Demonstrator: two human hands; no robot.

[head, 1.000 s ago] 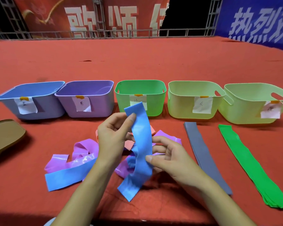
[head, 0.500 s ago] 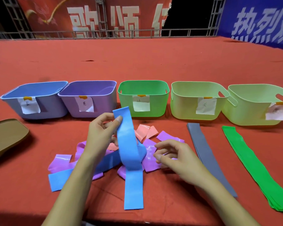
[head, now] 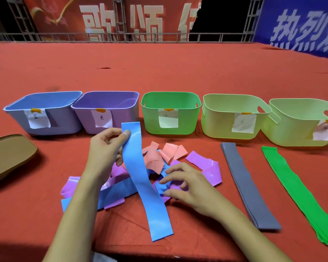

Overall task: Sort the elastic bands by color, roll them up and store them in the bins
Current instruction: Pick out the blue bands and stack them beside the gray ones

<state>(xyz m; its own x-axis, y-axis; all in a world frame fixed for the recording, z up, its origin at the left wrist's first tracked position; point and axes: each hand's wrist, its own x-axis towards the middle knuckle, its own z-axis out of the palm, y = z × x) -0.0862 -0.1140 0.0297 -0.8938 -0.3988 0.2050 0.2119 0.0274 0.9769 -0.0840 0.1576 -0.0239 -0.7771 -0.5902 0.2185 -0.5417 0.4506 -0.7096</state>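
My left hand (head: pixel 104 154) pinches the top end of a long blue band (head: pixel 140 178), whose lower end lies on the red cloth near me. Spread open, my right hand (head: pixel 187 184) rests on a tangle of purple bands (head: pixel 206 167), pink bands (head: pixel 167 152) and another blue band (head: pixel 114 193), fingertips touching a blue fold. To the right lie a flat stack of grey bands (head: pixel 244 184) and one of green bands (head: pixel 299 193). Behind stand a blue bin (head: pixel 45 112), a purple bin (head: pixel 106 110), a green bin (head: pixel 170 112) and two pale yellow-green bins (head: pixel 233 116) (head: pixel 299 121), each labelled.
A brown flat lid-like object (head: pixel 9 154) lies at the left edge. The red cloth surface (head: pixel 159 69) stretches far behind the bins to a metal railing (head: pixel 121 37) and banners. The table's near edge runs just below my forearms.
My right hand let go of the blue band and dropped onto the pile. My left hand carried the band's top end leftward, and the band's lower end now lies stretched on the cloth.
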